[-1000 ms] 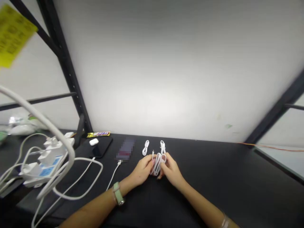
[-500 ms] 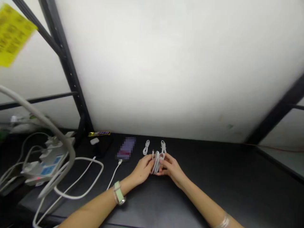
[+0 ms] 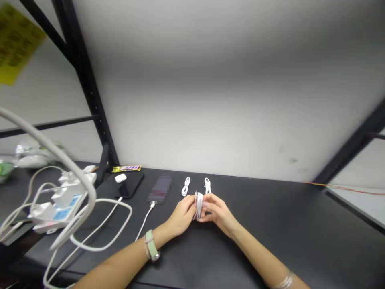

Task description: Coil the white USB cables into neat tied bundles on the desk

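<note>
Both my hands meet at the middle of the black table (image 3: 270, 241). My left hand (image 3: 180, 216) and my right hand (image 3: 219, 213) pinch a coiled white cable (image 3: 199, 204) between them, held upright just above the tabletop. Behind it lie two small bundled white cables, one on the left (image 3: 185, 186) and one on the right (image 3: 207, 185). My left wrist wears a green-strapped watch (image 3: 151, 245).
A phone (image 3: 160, 189) lies left of the bundles with a white charging cable (image 3: 144, 220) plugged in. Further left sit a dark phone (image 3: 129, 185), a white earbud case (image 3: 120, 178), a snack bar (image 3: 126, 168), and a power strip (image 3: 57, 196) with tangled white cords. Black shelf posts (image 3: 87, 88) rise behind.
The coil between my hands has been drawn tighter and turned edge-on. My hands stay in the same spot.
</note>
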### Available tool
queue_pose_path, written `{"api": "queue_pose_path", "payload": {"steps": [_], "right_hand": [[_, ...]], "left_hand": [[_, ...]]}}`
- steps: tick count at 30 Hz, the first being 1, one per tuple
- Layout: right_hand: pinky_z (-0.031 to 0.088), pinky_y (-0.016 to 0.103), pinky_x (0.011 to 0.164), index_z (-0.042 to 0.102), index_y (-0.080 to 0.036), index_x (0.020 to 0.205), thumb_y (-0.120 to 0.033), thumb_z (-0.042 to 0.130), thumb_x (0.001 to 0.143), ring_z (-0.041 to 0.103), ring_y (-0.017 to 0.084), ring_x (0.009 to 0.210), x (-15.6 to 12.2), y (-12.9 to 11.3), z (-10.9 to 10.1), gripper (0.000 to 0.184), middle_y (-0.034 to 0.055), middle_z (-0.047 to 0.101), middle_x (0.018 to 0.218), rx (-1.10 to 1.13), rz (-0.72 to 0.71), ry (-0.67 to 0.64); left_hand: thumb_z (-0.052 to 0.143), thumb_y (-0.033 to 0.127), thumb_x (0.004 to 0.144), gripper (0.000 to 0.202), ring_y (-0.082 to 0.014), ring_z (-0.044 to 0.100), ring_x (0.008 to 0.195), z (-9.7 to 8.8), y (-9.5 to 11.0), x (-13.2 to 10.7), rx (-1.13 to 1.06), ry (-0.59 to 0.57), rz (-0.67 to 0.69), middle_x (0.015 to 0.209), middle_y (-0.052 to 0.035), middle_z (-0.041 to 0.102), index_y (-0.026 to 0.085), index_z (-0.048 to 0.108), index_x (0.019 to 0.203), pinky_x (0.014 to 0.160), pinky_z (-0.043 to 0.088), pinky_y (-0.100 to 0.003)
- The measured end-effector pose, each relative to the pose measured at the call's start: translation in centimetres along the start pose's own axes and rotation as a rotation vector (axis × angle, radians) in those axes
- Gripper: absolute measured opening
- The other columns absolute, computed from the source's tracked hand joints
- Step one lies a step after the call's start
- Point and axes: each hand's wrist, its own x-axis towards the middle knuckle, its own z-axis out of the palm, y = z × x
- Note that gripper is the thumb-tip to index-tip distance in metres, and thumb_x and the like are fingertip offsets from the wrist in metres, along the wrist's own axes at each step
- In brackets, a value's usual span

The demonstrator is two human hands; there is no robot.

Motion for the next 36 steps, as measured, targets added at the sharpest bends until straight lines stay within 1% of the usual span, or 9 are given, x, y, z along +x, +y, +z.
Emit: {"api": "queue_pose_path", "payload": {"steps": [5,10,15,19,21,24,30,33,36], "right_hand": [[0.058,0.033,0.059,0.058,-0.016,0.082,-0.034,0.074,0.066,0.058,0.011,0.059,0.4,0.8,-0.2,0.029,-0.0011,0.057,0.073,-0.065,-0.047,0.082],[0.058,0.033,0.058,0.056,-0.016,0.077,-0.035,0.074,0.065,0.060,0.013,0.064,0.7,1.5,-0.9,0.030,0.0032,0.058,0.089,-0.129,-0.124,0.032],[0.054,0.026,0.053,0.051,-0.017,0.072,-0.029,0.073,0.067,0.056,0.011,0.059,0.4,1.3,-0.7,0.025,-0.0008,0.055,0.076,-0.248,-0.276,0.005],[0.053,0.024,0.054,0.050,-0.018,0.074,-0.026,0.069,0.070,0.054,0.010,0.058,0.0,1.0,-0.3,0.022,-0.0015,0.052,0.074,-0.316,-0.331,0.048],[0.053,0.024,0.055,0.052,-0.018,0.076,-0.025,0.068,0.071,0.054,0.011,0.062,-0.2,0.9,-0.2,0.018,-0.0005,0.051,0.076,-0.386,-0.404,0.090],[0.053,0.024,0.057,0.056,-0.018,0.081,-0.018,0.064,0.072,0.055,0.013,0.068,-0.5,0.6,0.1,0.012,0.0014,0.052,0.081,-0.511,-0.544,0.157],[0.054,0.025,0.058,0.058,-0.019,0.083,-0.007,0.060,0.069,0.058,0.015,0.073,-1.0,0.1,0.9,0.019,0.0030,0.056,0.083,-0.649,-0.743,0.188],[0.054,0.025,0.057,0.058,-0.020,0.084,-0.006,0.059,0.068,0.058,0.015,0.072,-1.2,0.0,1.1,0.021,0.0029,0.056,0.083,-0.667,-0.773,0.186],[0.053,0.025,0.057,0.058,-0.020,0.084,-0.007,0.059,0.068,0.058,0.015,0.071,-1.3,-0.1,1.2,0.021,0.0030,0.056,0.083,-0.675,-0.759,0.191]], "left_hand": [[0.033,0.029,0.091,0.033,-0.0150,0.053,0.081,0.0,-0.1,-0.1,0.016,-0.008,-0.003,0.088,-0.0048,0.058,0.016,0.058,0.107,0.075,0.042,-0.027],[0.033,0.028,0.091,0.033,-0.0159,0.053,0.085,0.0,0.3,-0.2,0.062,-0.018,0.058,0.091,-0.0057,0.057,0.018,0.056,0.112,0.080,0.041,-0.028],[0.032,0.027,0.091,0.036,-0.0156,0.053,0.088,0.0,0.6,-0.3,0.053,-0.033,0.113,0.096,-0.0064,0.058,0.019,0.052,0.121,0.083,0.042,-0.029],[0.035,0.024,0.090,0.038,-0.0165,0.053,0.096,0.0,0.6,-0.3,0.029,-0.007,0.143,0.105,-0.0075,0.058,0.021,0.047,0.127,0.089,0.040,-0.031],[0.035,0.022,0.090,0.040,-0.0167,0.053,0.099,-0.1,0.6,-0.3,0.019,0.018,0.155,0.110,-0.0077,0.057,0.022,0.043,0.130,0.092,0.039,-0.032],[0.035,0.022,0.090,0.042,-0.0162,0.053,0.100,-0.2,0.8,-0.4,0.011,0.040,0.181,0.114,-0.0072,0.056,0.024,0.040,0.131,0.092,0.039,-0.033],[0.035,0.020,0.091,0.039,-0.0159,0.053,0.101,-0.2,0.8,-0.4,0.000,0.060,0.278,0.112,-0.0067,0.056,0.025,0.043,0.128,0.092,0.040,-0.032],[0.035,0.020,0.090,0.038,-0.0159,0.052,0.101,-0.2,0.8,-0.4,0.004,0.059,0.304,0.112,-0.0069,0.055,0.025,0.043,0.127,0.092,0.040,-0.033],[0.035,0.020,0.091,0.038,-0.0161,0.053,0.101,-0.3,1.0,-0.5,0.011,0.061,0.306,0.111,-0.0072,0.056,0.024,0.044,0.127,0.092,0.040,-0.033]]}}
